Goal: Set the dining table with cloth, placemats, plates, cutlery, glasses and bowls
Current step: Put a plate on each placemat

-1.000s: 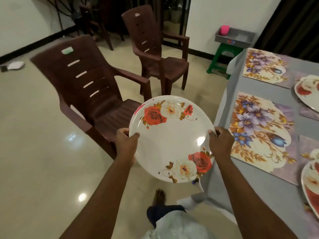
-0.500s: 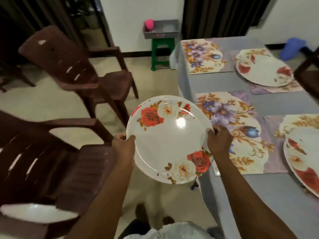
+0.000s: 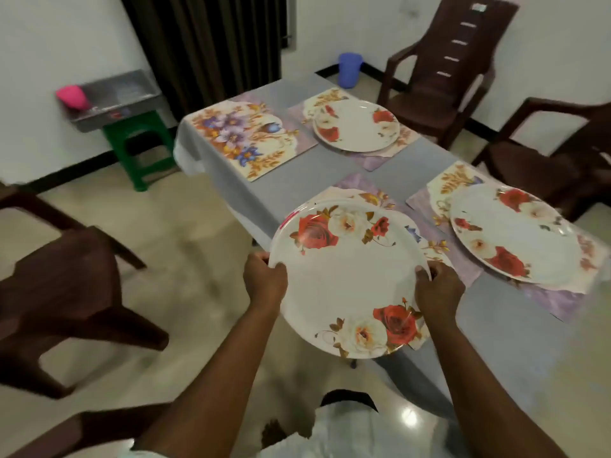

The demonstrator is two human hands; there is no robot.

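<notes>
I grip a round white plate (image 3: 347, 279), red and cream roses at two rim spots, by opposite edges: left hand (image 3: 264, 280), right hand (image 3: 438, 290). It hovers over the table's (image 3: 330, 166) near-left placemat (image 3: 429, 236).

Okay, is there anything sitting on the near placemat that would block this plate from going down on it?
Nothing visible does. Both hands, left hand and right hand, hold the plate over the near placemat; its showing edges are bare, though the plate hides the rest.
</notes>
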